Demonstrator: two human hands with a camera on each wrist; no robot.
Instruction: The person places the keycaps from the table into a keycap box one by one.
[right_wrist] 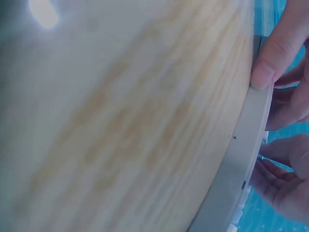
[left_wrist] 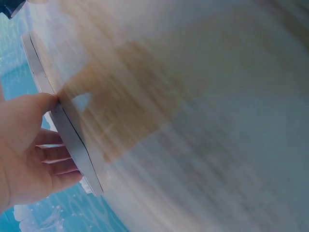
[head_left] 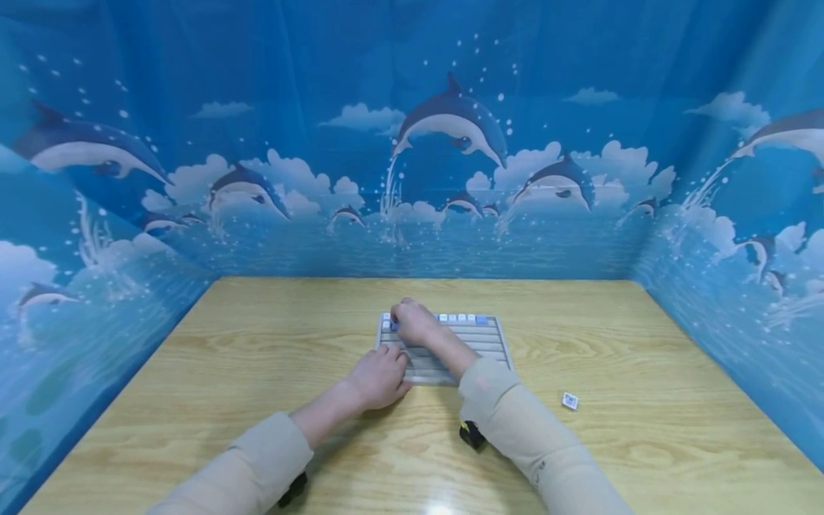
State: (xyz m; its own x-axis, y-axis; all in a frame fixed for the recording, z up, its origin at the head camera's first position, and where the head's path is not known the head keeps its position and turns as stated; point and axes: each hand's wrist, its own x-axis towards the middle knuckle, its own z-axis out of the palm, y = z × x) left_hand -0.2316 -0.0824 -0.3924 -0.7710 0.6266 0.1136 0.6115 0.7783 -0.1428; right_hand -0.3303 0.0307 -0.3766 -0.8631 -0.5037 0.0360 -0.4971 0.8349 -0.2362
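Note:
A pale grey keyboard [head_left: 450,354] with slatted bare rows lies on the table, with white and blue keycaps [head_left: 461,318] along its far row. My left hand [head_left: 380,375] grips its near left corner; in the left wrist view the thumb [left_wrist: 47,101] lies on the front side and the fingers reach over the top. My right hand [head_left: 415,322] crosses over the board to its far left, fingers curled down on a blue keycap [head_left: 394,326] there. The fingertips mostly hide that keycap. In the right wrist view, my right hand [right_wrist: 287,176] is behind the keyboard's front side [right_wrist: 241,140].
A small white tile with a blue marking [head_left: 570,400] lies on the wooden table [head_left: 270,329], right of the keyboard. A black wrist device [head_left: 473,435] shows under the right sleeve. Blue dolphin-printed curtains [head_left: 309,143] enclose the back and sides.

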